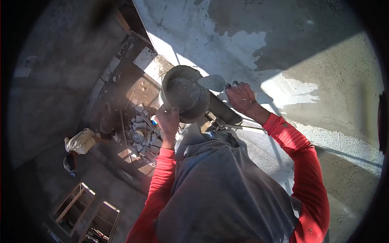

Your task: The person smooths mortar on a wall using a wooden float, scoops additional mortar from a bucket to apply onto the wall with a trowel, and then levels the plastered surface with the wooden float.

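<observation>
A dark round bucket with grey wet material inside is held up in front of my body. My left hand grips its near left rim, fingers closed. To the right, my right hand is closed round the handle of a trowel, whose rounded blade reaches over the bucket's right rim. The handle is mostly hidden by my fingers.
A partly wet plastered wall rises at the right and top. Broken blocks lie heaped on the floor below left. Farther left a person bends over. Two framed openings show at lower left.
</observation>
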A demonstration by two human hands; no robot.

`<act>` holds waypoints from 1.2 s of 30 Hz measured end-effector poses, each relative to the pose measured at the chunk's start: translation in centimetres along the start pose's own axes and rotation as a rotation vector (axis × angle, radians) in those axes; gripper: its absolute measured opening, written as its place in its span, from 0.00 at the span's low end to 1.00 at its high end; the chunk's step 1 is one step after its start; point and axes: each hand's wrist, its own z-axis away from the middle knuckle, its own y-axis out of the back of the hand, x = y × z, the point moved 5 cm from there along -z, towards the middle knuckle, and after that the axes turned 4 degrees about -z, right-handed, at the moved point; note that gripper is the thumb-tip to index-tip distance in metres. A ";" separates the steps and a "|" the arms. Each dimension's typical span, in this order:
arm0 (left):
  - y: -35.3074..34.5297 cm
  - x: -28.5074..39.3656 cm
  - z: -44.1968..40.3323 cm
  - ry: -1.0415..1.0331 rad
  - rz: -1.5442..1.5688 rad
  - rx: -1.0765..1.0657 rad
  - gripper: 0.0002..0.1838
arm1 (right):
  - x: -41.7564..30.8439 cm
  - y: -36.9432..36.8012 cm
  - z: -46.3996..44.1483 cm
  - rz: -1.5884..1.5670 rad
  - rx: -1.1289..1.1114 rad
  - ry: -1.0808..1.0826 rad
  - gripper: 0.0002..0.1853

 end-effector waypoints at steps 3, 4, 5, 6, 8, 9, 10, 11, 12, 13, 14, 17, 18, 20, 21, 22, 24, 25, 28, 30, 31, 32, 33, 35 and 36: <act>-1.4 2.7 0.7 -0.011 0.053 -0.095 0.13 | 0.5 -15.1 -3.3 -0.969 0.696 0.256 0.13; -1.9 3.2 0.7 -0.002 0.077 -0.117 0.13 | -1.0 -12.6 -2.7 -0.796 0.608 0.156 0.13; -2.4 2.5 0.5 -0.005 0.158 -0.084 0.12 | -2.3 -10.3 -2.1 -0.577 0.436 0.011 0.13; -2.3 2.3 -0.1 0.017 0.185 -0.087 0.12 | -3.6 -7.1 -1.3 -0.534 0.336 -0.069 0.13; -1.8 2.2 0.4 0.063 0.258 -0.107 0.12 | -4.6 -2.7 0.7 -0.555 0.328 -0.083 0.13; -2.1 0.6 0.4 0.123 0.258 -0.124 0.11 | -4.4 -0.8 1.5 -0.553 0.353 -0.076 0.15; -3.3 -1.4 -0.1 0.157 0.271 -0.136 0.11 | -4.2 1.2 2.3 -0.552 0.378 -0.070 0.16; -4.3 -2.2 -0.1 0.082 0.417 -0.083 0.10 | -4.0 3.9 3.3 -0.523 0.415 -0.030 0.16; -4.3 -2.8 0.0 0.077 0.425 -0.096 0.09 | -3.7 7.0 4.0 -0.494 0.446 0.011 0.15; -3.6 -2.6 0.5 0.098 0.495 -0.111 0.09 | -3.1 10.5 4.5 -0.448 0.499 0.056 0.16; -3.4 -4.2 0.7 0.121 0.406 -0.065 0.09 | -2.9 13.2 5.5 -0.407 0.529 0.106 0.16; -1.4 -6.9 2.1 0.246 0.218 0.076 0.11 | -4.4 22.3 9.8 -0.350 0.518 0.300 0.17; 0.2 -6.7 3.0 0.336 0.162 0.094 0.12 | -4.8 26.1 11.5 -0.342 0.499 0.368 0.17; 2.1 -9.2 4.0 0.353 0.008 0.144 0.13 | -6.0 32.5 14.6 -0.345 0.458 0.472 0.16; 2.9 -10.3 4.7 0.359 0.021 0.185 0.13 | -6.3 35.3 15.6 -0.338 0.460 0.554 0.17; 3.8 -11.4 5.3 0.363 0.035 0.226 0.14 | -6.6 37.6 16.5 -0.330 0.462 0.636 0.18; 5.6 -13.7 6.7 0.399 0.063 0.297 0.15 | -6.7 40.8 17.1 -0.506 0.302 0.578 0.19; 6.5 -14.6 7.5 0.441 0.085 0.329 0.16 | -6.7 42.2 16.9 -0.588 0.222 0.548 0.20; 8.7 -16.2 8.9 0.520 0.139 0.394 0.18 | -2.8 45.8 12.9 -0.969 0.061 0.751 0.20; 10.3 -20.2 10.1 0.553 -0.071 0.436 0.19 | 7.2 53.8 11.0 -0.857 0.584 0.315 0.22; 11.2 -20.2 10.3 0.552 -0.148 0.440 0.20 | 12.6 59.0 12.8 -0.609 1.042 0.153 0.22; 11.0 -19.1 9.6 0.549 -0.204 0.443 0.20 | 11.4 61.6 18.2 -0.585 1.363 0.232 0.22; 10.5 -17.8 9.0 0.571 -0.095 0.469 0.19 | 10.7 63.4 23.6 -0.722 1.477 0.265 0.19; 11.1 -16.8 9.0 0.546 -0.096 0.443 0.19 | 9.7 62.1 27.2 -0.611 1.444 0.222 0.17; 10.3 -17.3 7.6 0.487 -0.172 0.408 0.18 | 10.2 59.7 25.9 -0.560 1.306 0.143 0.18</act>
